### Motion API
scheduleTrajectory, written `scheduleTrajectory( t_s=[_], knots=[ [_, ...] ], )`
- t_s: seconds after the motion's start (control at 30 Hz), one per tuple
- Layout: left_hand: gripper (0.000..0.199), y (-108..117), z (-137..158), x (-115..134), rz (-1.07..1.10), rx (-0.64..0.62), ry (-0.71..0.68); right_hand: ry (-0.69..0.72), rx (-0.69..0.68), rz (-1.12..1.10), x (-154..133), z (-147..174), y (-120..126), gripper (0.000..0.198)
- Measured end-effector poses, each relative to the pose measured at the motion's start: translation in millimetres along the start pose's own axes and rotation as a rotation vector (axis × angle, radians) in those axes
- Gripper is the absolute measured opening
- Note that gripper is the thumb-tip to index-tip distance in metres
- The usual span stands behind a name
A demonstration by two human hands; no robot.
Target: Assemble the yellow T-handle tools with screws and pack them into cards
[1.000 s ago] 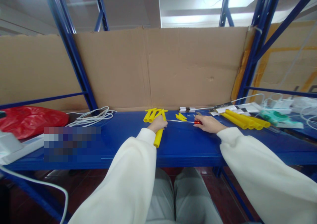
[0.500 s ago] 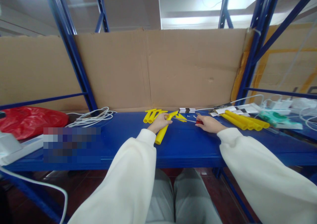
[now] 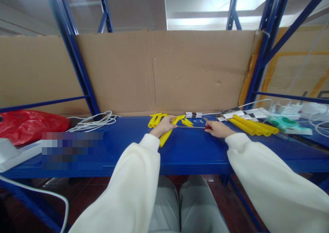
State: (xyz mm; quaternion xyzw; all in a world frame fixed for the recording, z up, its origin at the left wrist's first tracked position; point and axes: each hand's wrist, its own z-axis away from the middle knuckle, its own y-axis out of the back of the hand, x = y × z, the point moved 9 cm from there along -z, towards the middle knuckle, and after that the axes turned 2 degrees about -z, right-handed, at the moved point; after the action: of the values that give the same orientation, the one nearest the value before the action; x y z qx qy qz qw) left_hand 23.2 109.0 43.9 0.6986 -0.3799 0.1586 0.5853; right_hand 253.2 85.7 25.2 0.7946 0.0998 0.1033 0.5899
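My left hand [image 3: 164, 126] is closed around a yellow tube [image 3: 165, 139] with a flat yellow piece at its far end. The tube lies slanted, its near end toward me. In my right hand [image 3: 218, 128] is a screwdriver [image 3: 191, 127], its red handle mostly hidden by my fingers. The thin shaft runs left, nearly level, and its tip is at my left fingertips beside the tube. Exactly what the tip touches is too small to tell. Behind the shaft lie small loose yellow pieces [image 3: 186, 123] and tiny metal screws [image 3: 194, 121].
More yellow tubes with end pieces [image 3: 154, 120] lie left of my left hand. Several plain yellow tubes [image 3: 253, 126] rest at right. A striped black-and-white stack [image 3: 193, 115] sits by the cardboard wall [image 3: 164, 71]. Coiled white cable [image 3: 96, 122] and a red bag [image 3: 33, 125] are at left.
The screwdriver shaft has swung from slanted to nearly level, its tip now lower and closer to my left hand. My left hand and the tube have shifted slightly left.
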Motion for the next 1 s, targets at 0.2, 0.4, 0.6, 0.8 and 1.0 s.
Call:
scheduleTrajectory(
  t_s=[0.2, 0.4, 0.6, 0.8, 1.0],
  knots=[
    [0.063, -6.6, 1.6, 7.2, -0.19, -0.035, -0.146, -0.013, -0.032, -0.011, 5.2, -4.2, -9.0, 0.017],
    [0.052, -25.6, 2.8, -4.5, -0.374, -0.109, -0.198, -0.065, -0.058, -0.05, 6.5, -3.6, -7.6, 0.022],
    [0.045, -26.9, 5.4, -2.9, -0.388, -0.097, -0.189, -0.087, -0.025, -0.137, 11.9, -7.4, -11.2, 0.026],
    [0.045, -26.2, 9.1, 1.5, -0.394, -0.106, -0.163, -0.063, 0.074, -0.259, 10.6, -33.4, -9.5, 0.037],
    [0.044, -26.9, 9.6, 1.6, -0.398, -0.108, -0.166, -0.241, -0.131, -0.072, -1.9, -55.8, -18.9, 0.048]
  ],
)
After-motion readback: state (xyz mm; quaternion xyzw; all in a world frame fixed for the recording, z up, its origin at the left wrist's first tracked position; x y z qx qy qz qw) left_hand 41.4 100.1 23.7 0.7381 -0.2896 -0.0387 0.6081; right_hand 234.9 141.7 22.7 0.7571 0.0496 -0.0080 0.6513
